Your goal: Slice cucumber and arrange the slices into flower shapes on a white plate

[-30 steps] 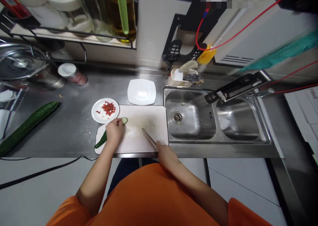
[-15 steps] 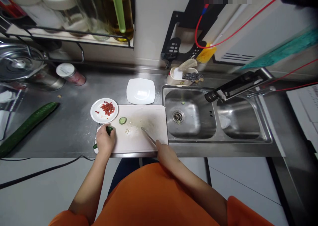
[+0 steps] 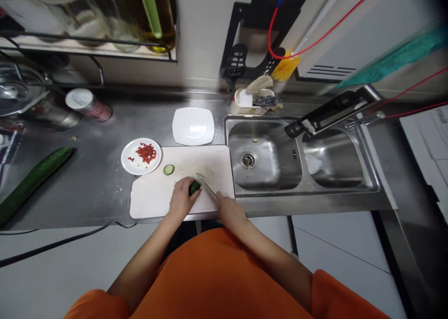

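Observation:
My left hand (image 3: pixel 182 198) is closed round a dark green cucumber piece (image 3: pixel 194 187) over the middle of the white cutting board (image 3: pixel 150 197). Just right of it, my right hand (image 3: pixel 230 210) grips a knife (image 3: pixel 207 185) by its handle, the blade pointing up and left with its tip near the piece. A few pale green cucumber slices (image 3: pixel 168 170) lie on the board further left. At the board's upper left corner stands a white plate (image 3: pixel 126 165) with chopped red bits (image 3: pixel 146 153).
Behind the board sits a white square plate (image 3: pixel 193 126). A long cucumber (image 3: pixel 37 181) lies at the far left, near a lidded tin (image 3: pixel 89 105). On the right are a double sink (image 3: pixel 266 183) and a holder (image 3: pixel 241 105) with scrubbers.
My left hand has moved right from the board's left edge to its middle, carrying the cucumber piece next to the knife. The view has shifted slightly.

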